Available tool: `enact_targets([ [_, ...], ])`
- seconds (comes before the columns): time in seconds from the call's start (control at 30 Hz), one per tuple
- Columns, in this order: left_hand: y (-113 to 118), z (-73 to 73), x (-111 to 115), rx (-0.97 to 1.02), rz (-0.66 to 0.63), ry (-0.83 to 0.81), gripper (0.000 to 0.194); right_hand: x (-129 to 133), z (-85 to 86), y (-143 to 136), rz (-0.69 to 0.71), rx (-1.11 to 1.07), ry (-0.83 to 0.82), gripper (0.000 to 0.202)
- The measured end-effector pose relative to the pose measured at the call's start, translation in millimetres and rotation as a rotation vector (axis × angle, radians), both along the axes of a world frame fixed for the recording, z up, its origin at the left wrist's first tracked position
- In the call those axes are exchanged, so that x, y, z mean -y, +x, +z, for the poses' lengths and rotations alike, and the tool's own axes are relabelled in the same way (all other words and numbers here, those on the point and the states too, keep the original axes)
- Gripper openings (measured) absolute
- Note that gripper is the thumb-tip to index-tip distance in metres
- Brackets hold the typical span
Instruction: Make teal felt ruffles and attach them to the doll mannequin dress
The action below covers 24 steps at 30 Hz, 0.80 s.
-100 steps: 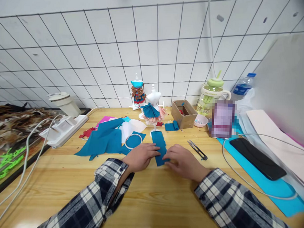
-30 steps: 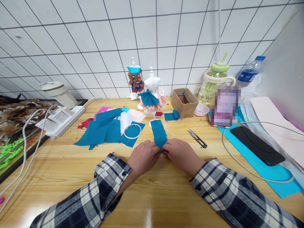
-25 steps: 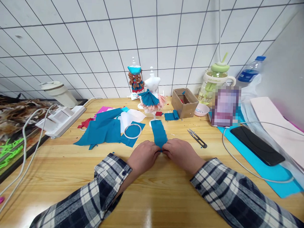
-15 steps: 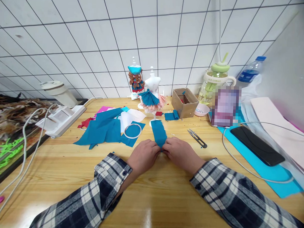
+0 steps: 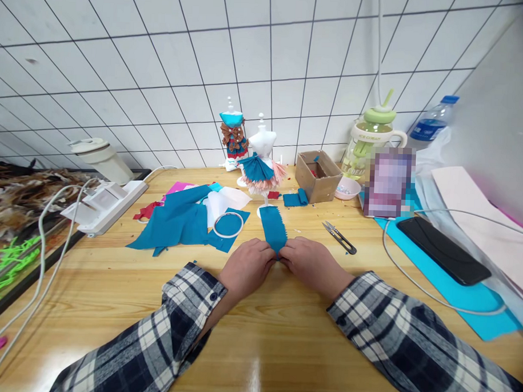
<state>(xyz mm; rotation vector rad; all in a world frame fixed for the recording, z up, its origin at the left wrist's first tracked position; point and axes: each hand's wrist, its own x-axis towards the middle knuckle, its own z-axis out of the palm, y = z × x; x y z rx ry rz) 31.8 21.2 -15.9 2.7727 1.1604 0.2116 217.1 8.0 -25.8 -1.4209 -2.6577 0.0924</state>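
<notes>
A teal fabric strip with a frayed right edge lies on the wooden table, its near end pinched between both hands. My left hand is closed on the left side of that end, and my right hand on the right side. The fingertips nearly meet and hide the end of the strip. Just behind the strip stands a small white dress form wearing a teal and peach pleated skirt. Thread snips lie to the right of my right hand.
Teal fabric pieces and a metal ring lie at left. Behind are a second dressed form, a cardboard box and a pink bowl. A black phone, cables and a power strip flank the work area.
</notes>
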Motion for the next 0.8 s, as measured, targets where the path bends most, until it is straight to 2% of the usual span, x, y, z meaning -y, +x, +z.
enact_targets([
  [0.4,0.6,-0.7,-1.1,-0.013,0.022,-0.039,0.021,1.3,3.7,-0.2,-0.035,0.016,-0.047,0.015],
  [0.67,0.0,0.5,-0.5,-0.006,-0.005,0.011,0.02,0.2,2.4,-0.3,-0.006,0.018,-0.023,0.014],
  [0.8,-0.7,-1.8,-0.9,-0.027,0.022,-0.007,0.022,0.5,0.9,-0.3,-0.029,0.016,-0.037,0.012],
])
